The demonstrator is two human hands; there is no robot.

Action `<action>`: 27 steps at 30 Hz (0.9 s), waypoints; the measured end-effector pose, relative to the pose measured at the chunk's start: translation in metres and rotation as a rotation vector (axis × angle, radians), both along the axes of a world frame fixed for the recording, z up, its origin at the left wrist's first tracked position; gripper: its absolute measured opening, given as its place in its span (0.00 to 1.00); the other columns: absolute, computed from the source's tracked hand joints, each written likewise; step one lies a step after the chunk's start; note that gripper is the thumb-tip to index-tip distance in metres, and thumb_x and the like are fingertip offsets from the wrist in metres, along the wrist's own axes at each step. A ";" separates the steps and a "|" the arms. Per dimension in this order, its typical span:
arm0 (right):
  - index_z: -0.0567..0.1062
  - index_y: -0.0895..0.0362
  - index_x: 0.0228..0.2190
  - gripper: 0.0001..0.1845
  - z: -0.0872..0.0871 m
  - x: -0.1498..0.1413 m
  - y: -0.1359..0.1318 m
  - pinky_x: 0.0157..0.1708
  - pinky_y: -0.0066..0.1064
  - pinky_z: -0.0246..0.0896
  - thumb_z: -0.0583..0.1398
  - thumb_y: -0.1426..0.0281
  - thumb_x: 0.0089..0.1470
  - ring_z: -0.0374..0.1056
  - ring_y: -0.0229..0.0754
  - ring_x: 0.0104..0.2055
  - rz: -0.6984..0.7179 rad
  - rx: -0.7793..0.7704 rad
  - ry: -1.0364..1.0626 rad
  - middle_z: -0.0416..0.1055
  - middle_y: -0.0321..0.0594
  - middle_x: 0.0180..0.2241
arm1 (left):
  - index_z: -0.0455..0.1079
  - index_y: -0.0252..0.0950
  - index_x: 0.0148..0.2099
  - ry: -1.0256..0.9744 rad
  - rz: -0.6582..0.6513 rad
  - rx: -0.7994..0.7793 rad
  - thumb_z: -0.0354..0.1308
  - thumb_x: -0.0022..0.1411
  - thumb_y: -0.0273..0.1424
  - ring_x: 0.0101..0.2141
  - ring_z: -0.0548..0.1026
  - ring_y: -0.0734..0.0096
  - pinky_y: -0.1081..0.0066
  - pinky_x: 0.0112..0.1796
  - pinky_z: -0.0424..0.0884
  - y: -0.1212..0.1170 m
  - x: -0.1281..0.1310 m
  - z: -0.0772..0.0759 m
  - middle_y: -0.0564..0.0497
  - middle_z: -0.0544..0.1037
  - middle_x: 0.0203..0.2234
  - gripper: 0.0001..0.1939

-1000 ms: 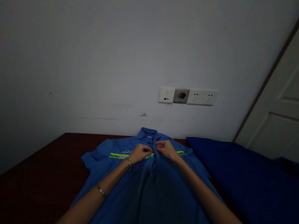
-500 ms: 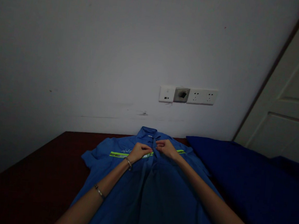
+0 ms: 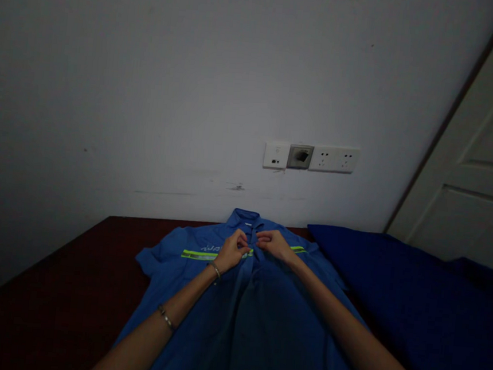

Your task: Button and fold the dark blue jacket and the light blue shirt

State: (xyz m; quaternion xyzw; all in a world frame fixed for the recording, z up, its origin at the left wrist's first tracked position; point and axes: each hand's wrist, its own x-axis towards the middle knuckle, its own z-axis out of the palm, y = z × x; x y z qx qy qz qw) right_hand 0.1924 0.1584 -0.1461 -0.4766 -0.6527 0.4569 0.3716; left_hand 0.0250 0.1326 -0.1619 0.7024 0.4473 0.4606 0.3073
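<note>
Blue short-sleeved cloth shirt (image 3: 261, 316), already spread out, lies beneath left hand (image 3: 233, 249) and right hand (image 3: 274, 245), both pinching its front placket (image 3: 245, 268); beyond them, its collar (image 3: 233, 218) stands open, seemingly unfastened.

The shirt (image 3: 212, 326) is matt, creased cloth with a shinier strip (image 3: 197, 255); the bracelet (image 3: 166, 317) looks like glossy metal, the surface (image 3: 79, 274) like smooth wood, the socket panel (image 3: 332, 159) like smooth plastic
</note>
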 end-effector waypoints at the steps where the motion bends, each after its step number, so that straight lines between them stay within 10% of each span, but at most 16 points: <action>1: 0.75 0.65 0.37 0.18 0.001 0.000 -0.001 0.22 0.21 0.57 0.58 0.79 0.38 0.63 0.32 0.21 -0.007 0.007 -0.005 0.72 0.36 0.22 | 0.60 0.36 0.33 0.023 0.010 0.017 0.59 0.46 0.19 0.27 0.71 0.75 0.75 0.32 0.63 -0.001 0.000 0.001 0.58 0.71 0.21 0.13; 27: 0.77 0.65 0.33 0.16 0.001 -0.004 -0.006 0.28 0.26 0.62 0.59 0.75 0.38 0.69 0.40 0.29 -0.005 0.142 -0.131 0.76 0.42 0.26 | 0.57 0.37 0.33 0.435 -0.003 0.271 0.50 0.50 0.18 0.32 0.66 0.71 0.73 0.34 0.60 -0.008 -0.003 0.006 0.54 0.67 0.27 0.10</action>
